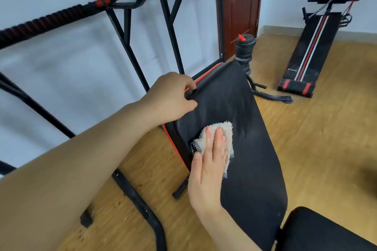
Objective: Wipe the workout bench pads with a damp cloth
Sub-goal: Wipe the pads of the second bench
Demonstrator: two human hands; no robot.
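Observation:
A long black back pad [251, 149] of the workout bench runs from the upper middle toward the lower right, with red trim on its left edge. My left hand [171, 98] grips that left edge near the pad's far end. My right hand [208, 165] lies flat with fingers together, pressing a fluffy beige cloth [224, 134] onto the pad's left side. The cloth has a black-and-white mesh backing showing at its corners. A second black seat pad [318, 232] sits at the lower right corner.
A black pull-up frame [126, 32] with red grips stands against the white wall on the left; its floor bar [140, 206] crosses the wooden floor below my left arm. Stacked weight plates [244, 47] stand beyond the bench. A sit-up board [312, 47] lies at the far right. A brown door [240, 6] is behind.

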